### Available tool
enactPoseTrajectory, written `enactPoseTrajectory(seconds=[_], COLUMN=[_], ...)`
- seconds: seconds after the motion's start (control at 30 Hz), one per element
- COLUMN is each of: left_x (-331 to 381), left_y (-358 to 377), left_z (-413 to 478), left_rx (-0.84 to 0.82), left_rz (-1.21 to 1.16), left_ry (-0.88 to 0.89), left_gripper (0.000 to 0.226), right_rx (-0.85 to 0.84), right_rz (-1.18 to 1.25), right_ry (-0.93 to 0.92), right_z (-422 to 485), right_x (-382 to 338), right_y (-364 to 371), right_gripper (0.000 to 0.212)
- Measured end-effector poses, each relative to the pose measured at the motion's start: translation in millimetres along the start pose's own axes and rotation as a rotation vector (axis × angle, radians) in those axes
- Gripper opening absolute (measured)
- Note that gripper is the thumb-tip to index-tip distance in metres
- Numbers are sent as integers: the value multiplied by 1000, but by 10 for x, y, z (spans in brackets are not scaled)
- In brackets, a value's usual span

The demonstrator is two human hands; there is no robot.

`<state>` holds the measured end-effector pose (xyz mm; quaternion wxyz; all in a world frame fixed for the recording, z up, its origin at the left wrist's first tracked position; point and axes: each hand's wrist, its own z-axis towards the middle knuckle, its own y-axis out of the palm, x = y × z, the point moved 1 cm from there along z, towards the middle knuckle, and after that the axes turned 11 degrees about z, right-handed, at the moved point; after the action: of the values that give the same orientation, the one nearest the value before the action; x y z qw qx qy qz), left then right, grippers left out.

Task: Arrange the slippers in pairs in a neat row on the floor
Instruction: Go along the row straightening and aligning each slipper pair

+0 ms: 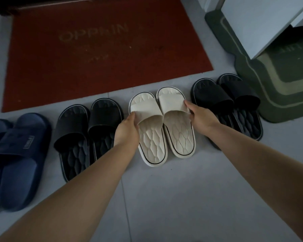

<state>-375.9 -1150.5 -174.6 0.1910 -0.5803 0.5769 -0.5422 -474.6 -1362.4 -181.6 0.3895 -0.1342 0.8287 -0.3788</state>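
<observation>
Slippers (152,142), cream, one pair: side by side, touching, toes toward red doormat (94,67), mid-row on grey floor (164,198). Quilted footbeds, dark line round soles. Left hand (128,130) pinching left strap's outer edge; right hand (199,116) gripping right strap's outer edge. Black pair (72,137) at left, heel hidden behind forearm; second black pair (215,96) at right; blue pair (21,154) far left, cut by frame. Dim; mat lettering faint.

This looked like the entryway of a home. A red doormat (98,55) with faded lettering filled the upper left of the frame, and a green mat (278,95) lay at the right under a white cabinet (262,23). Pairs of house slippers (152,142) lined the grey tiled floor (164,198) across the middle.
</observation>
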Motion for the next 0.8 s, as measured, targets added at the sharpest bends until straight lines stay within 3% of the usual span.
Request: enactPoseTrajectory(seconds=[0.47,0.57,0.67,0.73,0.8], left_x=[-4,-103,-406,-706,-1018], left_y=[-67,-211,-497,-698,-846], left_z=[63,10,4,17,11], left_rx=[-84,-98,29,130,134], left_rz=[51,78,160,309,419], left_ry=[38,110,155,126,-57], left_gripper=[50,49,51,53,57], right_rx=[-40,74,179,38,-132], right_rz=[-39,-124,-105,-45,-9], right_ry=[93,107,-165,-363,-450], right_z=[-34,-103,-273,-386,-442], right_x=[-117,-322,-742,-1043,-1274], right_y=[7,33,222,454,711], right_gripper=[57,62,50,40,36])
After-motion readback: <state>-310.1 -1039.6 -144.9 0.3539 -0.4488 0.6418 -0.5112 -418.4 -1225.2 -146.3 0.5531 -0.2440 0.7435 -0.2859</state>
